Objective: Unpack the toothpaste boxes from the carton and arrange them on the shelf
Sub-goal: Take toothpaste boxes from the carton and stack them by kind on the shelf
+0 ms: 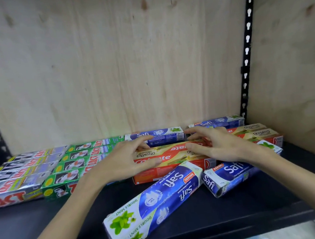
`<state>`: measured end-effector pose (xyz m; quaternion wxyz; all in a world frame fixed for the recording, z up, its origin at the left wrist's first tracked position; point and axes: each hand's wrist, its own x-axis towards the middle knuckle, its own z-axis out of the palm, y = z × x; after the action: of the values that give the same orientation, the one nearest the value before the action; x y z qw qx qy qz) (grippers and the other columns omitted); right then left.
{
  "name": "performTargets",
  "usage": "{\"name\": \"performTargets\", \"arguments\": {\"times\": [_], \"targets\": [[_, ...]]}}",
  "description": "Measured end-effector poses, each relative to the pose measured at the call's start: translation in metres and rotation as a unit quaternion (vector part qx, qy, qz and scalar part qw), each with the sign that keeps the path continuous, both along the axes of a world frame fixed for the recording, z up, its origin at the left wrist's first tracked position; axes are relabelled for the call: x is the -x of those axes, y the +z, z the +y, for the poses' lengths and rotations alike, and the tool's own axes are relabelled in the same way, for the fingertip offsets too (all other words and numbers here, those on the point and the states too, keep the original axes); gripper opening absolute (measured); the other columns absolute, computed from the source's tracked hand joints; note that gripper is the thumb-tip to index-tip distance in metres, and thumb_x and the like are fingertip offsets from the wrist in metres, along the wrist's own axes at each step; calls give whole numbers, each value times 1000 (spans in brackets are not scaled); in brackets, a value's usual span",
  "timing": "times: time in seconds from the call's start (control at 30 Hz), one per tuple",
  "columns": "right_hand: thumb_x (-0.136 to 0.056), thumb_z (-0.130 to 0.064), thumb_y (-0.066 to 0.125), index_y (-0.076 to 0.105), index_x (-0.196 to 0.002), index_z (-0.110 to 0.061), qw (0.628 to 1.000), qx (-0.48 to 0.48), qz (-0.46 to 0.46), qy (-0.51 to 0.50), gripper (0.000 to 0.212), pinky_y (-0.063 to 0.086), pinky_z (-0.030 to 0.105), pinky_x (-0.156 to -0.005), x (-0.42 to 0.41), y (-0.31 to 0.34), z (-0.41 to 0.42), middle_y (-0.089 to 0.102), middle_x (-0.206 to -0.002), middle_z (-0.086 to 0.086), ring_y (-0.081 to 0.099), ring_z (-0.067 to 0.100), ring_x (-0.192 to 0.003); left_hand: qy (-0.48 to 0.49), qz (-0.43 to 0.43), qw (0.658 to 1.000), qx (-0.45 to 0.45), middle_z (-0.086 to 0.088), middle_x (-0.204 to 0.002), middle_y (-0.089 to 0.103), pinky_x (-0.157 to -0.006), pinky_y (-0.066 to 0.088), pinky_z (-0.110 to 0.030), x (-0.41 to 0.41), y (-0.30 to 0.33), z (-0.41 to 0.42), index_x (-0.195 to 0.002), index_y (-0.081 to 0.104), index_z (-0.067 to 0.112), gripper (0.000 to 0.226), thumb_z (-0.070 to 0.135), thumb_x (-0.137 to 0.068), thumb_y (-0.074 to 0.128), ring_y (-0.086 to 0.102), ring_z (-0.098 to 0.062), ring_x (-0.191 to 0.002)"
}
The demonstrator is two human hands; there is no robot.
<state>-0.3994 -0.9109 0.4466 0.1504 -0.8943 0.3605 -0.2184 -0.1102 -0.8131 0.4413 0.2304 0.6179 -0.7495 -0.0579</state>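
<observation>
Both my hands hover over two red and cream Colgate boxes point(174, 157) lying side by side in the middle of the black shelf point(46, 224). My left hand point(126, 159) rests on their left end, its fingers spread and lightly bent. My right hand point(214, 144) touches their right end in the same way. Two blue Safi boxes point(153, 204) lie loose and askew at the front, one long, one point(230, 176) under my right forearm. Two more Safi boxes point(155, 135) line the back. The carton is out of view.
Rows of silver Zact boxes point(14, 178) and green Zact boxes point(78, 162) fill the shelf's left part. More Colgate boxes point(258, 132) sit at the right. A plywood back wall point(115, 64) and a black slotted upright point(247, 47) bound the bay.
</observation>
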Motion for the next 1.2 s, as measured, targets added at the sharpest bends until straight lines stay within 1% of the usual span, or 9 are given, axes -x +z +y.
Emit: {"name": "performTargets", "arguments": {"times": [0.07,0.17,0.3,0.43,0.57,0.8,0.93,1.1,1.2], "targets": [[-89,-72,51,49,-141,-41,999,26,-18,15,61,30,46,-117,0,0,12,58,-135,-25,47,0,-132,1,9,999,52,24,-134,58,-110,40,-27,2,3,9,-146,44,41,78,81,-80,54,51,1,-126],[-85,-72,59,50,-138,-46,996,17,-54,70,60,35,41,-115,2,-1,36,57,-133,-32,45,-8,-131,-17,95,990,100,29,-129,59,-98,36,-4,8,5,39,-137,58,32,54,57,-90,59,51,13,-122],[-79,-56,78,50,-138,-46,989,-27,-41,136,65,37,40,-113,5,-3,61,63,-127,-27,51,-4,-129,2,136,983,126,17,-114,67,-90,40,-10,13,-7,93,-116,68,37,30,56,-94,57,59,-4,-114],[-74,-62,79,51,-137,-44,990,40,-17,134,71,32,40,-115,3,-12,72,58,-130,-31,45,-5,-131,15,173,981,82,11,-110,64,-87,45,-21,18,-25,141,-122,60,39,52,65,-77,63,60,-13,-104],[-75,-65,76,48,-138,-45,990,56,-7,130,72,33,43,-113,-4,-14,82,57,-127,-27,47,-2,-128,31,148,986,68,17,-107,59,-82,45,-16,28,-40,156,-128,48,46,70,59,-68,82,60,-11,-102],[-69,-68,77,57,-128,-37,989,49,-52,126,69,38,37,-107,-23,-24,116,62,-113,-20,56,1,-115,58,154,985,44,25,-111,66,-80,48,-16,-8,-31,188,-134,46,41,63,52,-79,73,69,-8,-96],[-74,-53,83,55,-133,-35,987,-10,-89,136,68,47,26,-101,-37,-30,137,63,-121,-18,56,-5,-117,87,133,987,26,24,-126,62,-99,46,-29,-38,-31,207,-135,47,44,50,50,-88,65,59,2,-119],[-73,-45,86,56,-131,-40,978,-32,-179,104,65,42,10,-90,-46,-47,173,65,-112,-17,59,-3,-111,166,134,969,127,14,-139,46,-111,39,-27,-35,-49,220,-143,44,30,57,37,-92,68,44,4,-132],[-70,-44,88,56,-126,-44,962,-87,-243,85,65,45,11,-85,-51,-54,197,66,-107,-16,62,4,-105,288,144,907,271,8,-127,48,-108,42,-42,-2,-68,233,-135,48,26,53,35,-89,73,48,-10,-124]]}}
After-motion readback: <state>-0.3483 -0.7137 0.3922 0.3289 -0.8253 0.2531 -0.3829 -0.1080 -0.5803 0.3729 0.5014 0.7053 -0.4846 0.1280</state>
